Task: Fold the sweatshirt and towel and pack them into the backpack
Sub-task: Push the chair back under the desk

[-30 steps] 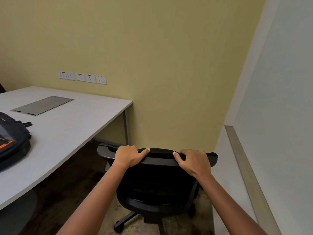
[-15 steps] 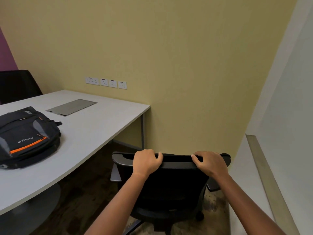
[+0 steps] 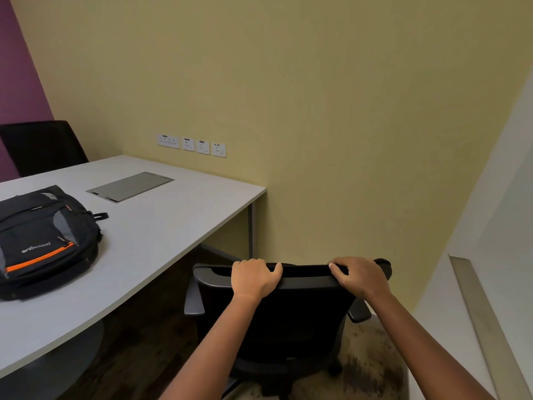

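Observation:
A black backpack [image 3: 43, 241] with grey panels and an orange stripe lies flat on the white table [image 3: 161, 226] at the left. My left hand [image 3: 253, 277] grips the top edge of a black office chair's backrest [image 3: 277, 319]. My right hand [image 3: 357, 275] grips the same top edge further right. The chair stands in front of me, beside the table's right end. No sweatshirt or towel is in view.
A grey metal cable flap [image 3: 129, 186] sits in the tabletop behind the backpack. Wall sockets [image 3: 191, 144] line the yellow wall. A second dark chair [image 3: 43, 145] stands at the far left. A white ledge with a metal strip [image 3: 487, 319] runs along the right.
The view has swung left, bringing the whole backpack and the far chair into sight. Both hands keep their grip on the chair back, which has shifted slightly right in the view.

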Motion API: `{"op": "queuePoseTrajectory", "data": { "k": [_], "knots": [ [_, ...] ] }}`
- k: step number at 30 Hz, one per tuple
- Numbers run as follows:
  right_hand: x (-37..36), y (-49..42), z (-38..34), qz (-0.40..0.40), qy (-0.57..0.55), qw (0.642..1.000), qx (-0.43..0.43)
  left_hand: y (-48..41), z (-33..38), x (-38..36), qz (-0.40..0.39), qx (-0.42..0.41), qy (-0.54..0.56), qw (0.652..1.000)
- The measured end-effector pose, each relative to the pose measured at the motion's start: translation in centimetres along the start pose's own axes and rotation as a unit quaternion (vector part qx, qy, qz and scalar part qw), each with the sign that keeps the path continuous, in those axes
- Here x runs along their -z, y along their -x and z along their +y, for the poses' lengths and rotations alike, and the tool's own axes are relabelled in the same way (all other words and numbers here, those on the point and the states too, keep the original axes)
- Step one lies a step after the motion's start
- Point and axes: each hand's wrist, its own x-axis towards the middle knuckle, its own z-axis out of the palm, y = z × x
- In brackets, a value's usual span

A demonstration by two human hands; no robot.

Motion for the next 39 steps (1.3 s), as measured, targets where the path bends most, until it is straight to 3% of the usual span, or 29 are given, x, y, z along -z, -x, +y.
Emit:
{"op": "queuePoseTrajectory", "data": {
  "k": [18,26,35,39],
  "knots": [
    [-4.2,-16.4,4.1,0.047,0.003,0.994,0.097,-12.8,0.2,-1.6,-0.013,0.099,-0.054,0.994],
    [-6.8,-23.5,6.3,0.098,0.021,0.992,0.071,-18.5,1.1,-2.7,0.003,0.152,-0.048,0.987],
    [-8.3,-32.7,9.4,0.063,0.026,0.996,0.058,-25.6,3.9,-4.0,0.015,0.205,-0.04,0.978],
    [-8.1,-34.6,9.9,0.027,-0.03,0.988,0.146,-27.5,3.9,-4.4,0.002,0.223,-0.05,0.974]
  ]
}}
